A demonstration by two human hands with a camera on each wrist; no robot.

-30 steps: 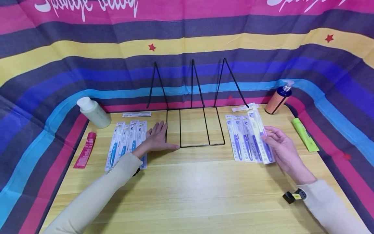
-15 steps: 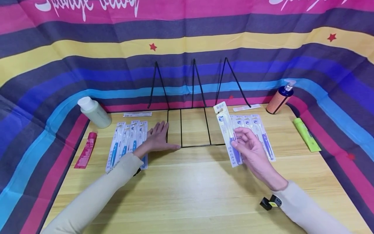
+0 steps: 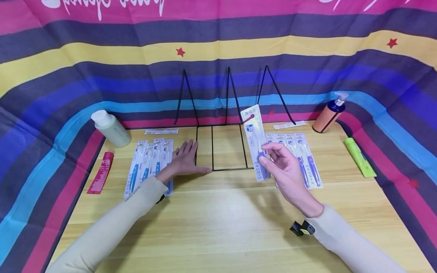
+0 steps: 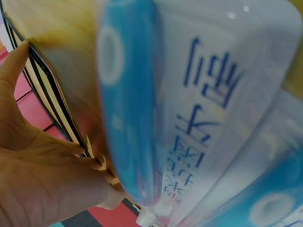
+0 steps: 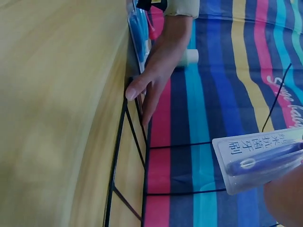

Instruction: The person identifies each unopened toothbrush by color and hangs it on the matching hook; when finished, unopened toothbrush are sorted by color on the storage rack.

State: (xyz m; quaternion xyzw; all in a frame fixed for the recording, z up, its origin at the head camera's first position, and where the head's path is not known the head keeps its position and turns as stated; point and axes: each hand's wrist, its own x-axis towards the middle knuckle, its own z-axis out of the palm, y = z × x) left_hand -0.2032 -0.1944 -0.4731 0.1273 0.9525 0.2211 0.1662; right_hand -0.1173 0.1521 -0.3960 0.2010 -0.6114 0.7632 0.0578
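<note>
My right hand (image 3: 285,168) pinches a packaged purple toothbrush (image 3: 252,140) between thumb and fingers, raised and tilted over the right side of a black wire rack (image 3: 232,169). The lower end of that package (image 5: 255,158) shows in the right wrist view. My left hand (image 3: 182,161) lies with fingers straight and spread at the rack's left side, its thumb at the front left corner. Packaged blue toothbrushes (image 3: 134,170) lie beside my left wrist, looming close in the left wrist view. More packaged purple toothbrushes (image 3: 311,163) lie under and right of my right hand, partly hidden.
A pale bottle (image 3: 114,131) and a pink tube (image 3: 101,174) are at left. A pump bottle (image 3: 327,116) and a green tube (image 3: 360,157) stand and lie at right. Slim packets (image 3: 161,131) lie along the back, before a striped cloth (image 3: 136,87).
My right hand has lifted one packaged purple toothbrush off the right-hand group and carried it left to the rack. The left hand has stayed at the rack.
</note>
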